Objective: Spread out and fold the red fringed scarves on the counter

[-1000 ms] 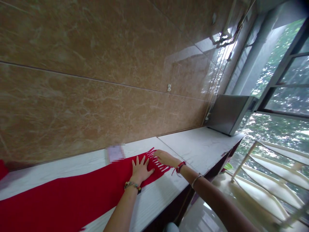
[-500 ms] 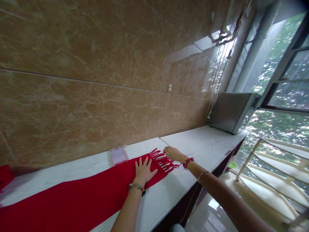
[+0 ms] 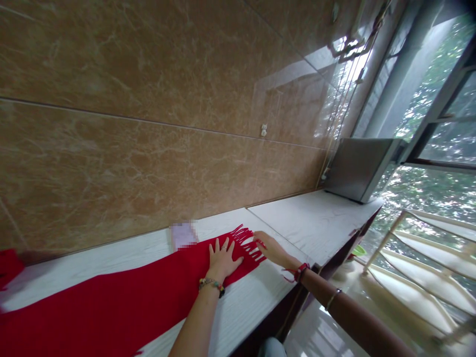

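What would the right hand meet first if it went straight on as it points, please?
Likely the red fringe just ahead of the right hand; whether they already touch is unclear.

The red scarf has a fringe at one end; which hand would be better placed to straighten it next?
Probably the right hand: it is right beside the fringe, while the left hand lies spread on the scarf.

Past the fringe, the worktop (image 3: 305, 223) lay bare for my fingers to cross as far as the grey metal box (image 3: 359, 168), while the tiled wall (image 3: 148, 163) closed off the whole back edge.
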A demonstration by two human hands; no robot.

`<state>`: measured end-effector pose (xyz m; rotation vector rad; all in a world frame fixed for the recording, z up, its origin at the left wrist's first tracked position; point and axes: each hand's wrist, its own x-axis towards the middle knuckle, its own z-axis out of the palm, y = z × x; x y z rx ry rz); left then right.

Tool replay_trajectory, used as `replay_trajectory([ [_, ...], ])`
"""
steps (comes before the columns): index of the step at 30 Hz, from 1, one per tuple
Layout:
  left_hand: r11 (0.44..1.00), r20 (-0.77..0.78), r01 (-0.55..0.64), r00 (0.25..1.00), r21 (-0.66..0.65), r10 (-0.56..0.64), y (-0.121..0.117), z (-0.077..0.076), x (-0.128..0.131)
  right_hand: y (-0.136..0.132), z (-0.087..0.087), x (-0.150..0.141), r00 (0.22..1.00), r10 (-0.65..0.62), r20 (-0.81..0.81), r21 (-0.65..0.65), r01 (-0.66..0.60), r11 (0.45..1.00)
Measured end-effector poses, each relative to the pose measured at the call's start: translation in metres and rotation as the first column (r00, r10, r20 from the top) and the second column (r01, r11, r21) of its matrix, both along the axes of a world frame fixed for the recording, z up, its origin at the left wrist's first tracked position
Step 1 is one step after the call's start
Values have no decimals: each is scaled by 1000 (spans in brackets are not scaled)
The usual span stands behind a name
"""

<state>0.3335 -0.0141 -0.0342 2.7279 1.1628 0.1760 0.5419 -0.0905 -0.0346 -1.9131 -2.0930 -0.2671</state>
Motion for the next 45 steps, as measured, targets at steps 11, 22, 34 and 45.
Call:
replay_trajectory([
  [11, 1000, 12, 5, 1000, 22, -5, 2, -4, -2, -21, 20, 52, 995, 22, 98, -106, -12, 994],
  [22, 999, -26, 8, 1000, 39, -7, -2, 2, -6, -20, 11, 21, 971, 181, 156, -173, -153, 973],
  [34, 998, -12, 6, 1000, 62, -5, -3, 0, -8, -17, -3, 7, 982, 151, 118, -98, -140, 985],
  [45, 999, -24, 7, 1000, 54, -6, -2, 0, -9, -43, 20, 25, 991, 61, 121, -65, -53, 996],
])
